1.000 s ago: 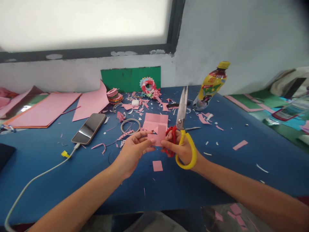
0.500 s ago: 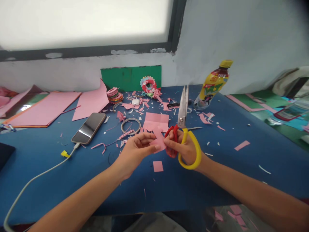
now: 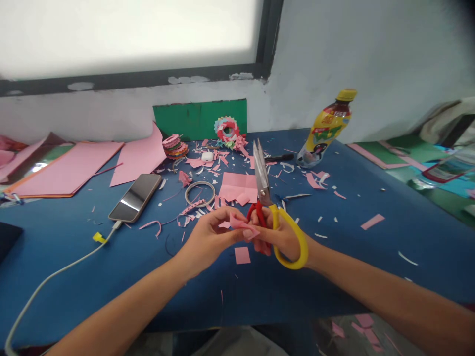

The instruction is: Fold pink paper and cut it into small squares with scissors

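Observation:
Between finger and thumb, my left hand (image 3: 210,236) pinches a small pink piece of paper (image 3: 241,224), which looks bent or folded. My right hand (image 3: 284,240) has scissors (image 3: 291,247) hung on its fingers, with one red and one yellow handle and the blades pointing up and away. The right fingertips also touch the paper's right end. Just below the hands lies a small pink paper square (image 3: 242,255) on the blue table. Beyond them is a larger creased pink sheet (image 3: 237,185).
A phone (image 3: 136,198) on a white cable and a tape ring (image 3: 199,193) lie to the left. A drink bottle (image 3: 328,128) stands back right. Pink sheets (image 3: 70,165), paper scraps and a folded-paper ring (image 3: 227,129) against a green board (image 3: 185,118) fill the back.
The paper has been bent over between my hands, which have moved closer together. The scissors have dipped slightly, and their blades have swung left.

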Available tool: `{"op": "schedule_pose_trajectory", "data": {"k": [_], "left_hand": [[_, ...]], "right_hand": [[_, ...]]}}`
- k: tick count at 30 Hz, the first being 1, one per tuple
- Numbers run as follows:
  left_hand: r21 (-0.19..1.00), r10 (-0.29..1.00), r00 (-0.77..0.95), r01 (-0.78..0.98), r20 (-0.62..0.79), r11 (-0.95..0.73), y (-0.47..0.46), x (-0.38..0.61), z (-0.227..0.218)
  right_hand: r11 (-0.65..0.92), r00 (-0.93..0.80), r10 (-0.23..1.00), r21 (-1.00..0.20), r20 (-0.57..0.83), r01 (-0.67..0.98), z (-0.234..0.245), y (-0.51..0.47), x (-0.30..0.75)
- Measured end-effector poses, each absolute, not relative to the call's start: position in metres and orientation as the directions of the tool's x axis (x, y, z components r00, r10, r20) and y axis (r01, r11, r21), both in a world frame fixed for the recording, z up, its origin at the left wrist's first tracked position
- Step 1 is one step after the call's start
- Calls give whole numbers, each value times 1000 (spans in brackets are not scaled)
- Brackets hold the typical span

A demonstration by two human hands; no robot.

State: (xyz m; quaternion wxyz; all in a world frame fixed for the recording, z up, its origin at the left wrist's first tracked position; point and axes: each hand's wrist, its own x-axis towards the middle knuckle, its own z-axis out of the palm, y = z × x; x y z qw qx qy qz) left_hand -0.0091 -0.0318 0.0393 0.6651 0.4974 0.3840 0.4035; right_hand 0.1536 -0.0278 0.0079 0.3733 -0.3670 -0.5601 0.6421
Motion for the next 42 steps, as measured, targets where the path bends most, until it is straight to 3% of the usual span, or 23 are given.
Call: {"op": "schedule_pose_trajectory", "data": {"k": [7, 15, 23, 32, 37, 40, 42], "left_hand": [[963, 942, 318, -206, -104, 175, -31, -9, 38], [967, 948, 294, -179, -122, 180, -31, -5, 35], [983, 941, 295, -27, -167, 183, -32, -8, 38], [957, 914, 309, -40, -263, 288, -30, -12, 39], [950, 908, 310, -43, -283, 310, -28, -15, 41], [947, 937, 235, -128, -259, 294, -24, -20, 44], [934, 947, 199, -204, -252, 292, -21, -23, 47]], "right_hand": [[108, -234, 963, -987, 133, -118, 13, -24, 158], [88, -277, 955, -993, 105, -73, 13, -27, 159], [64, -328, 943, -998, 62, -6, 12, -30, 157], [90, -311, 944, -994, 105, -63, 16, -31, 155], [-44, -382, 923, -977, 40, -210, 19, -25, 159], [-185, -576, 817, -945, 4, -270, 19, -18, 168], [-256, -687, 726, -941, -37, -220, 20, -14, 175]]}}
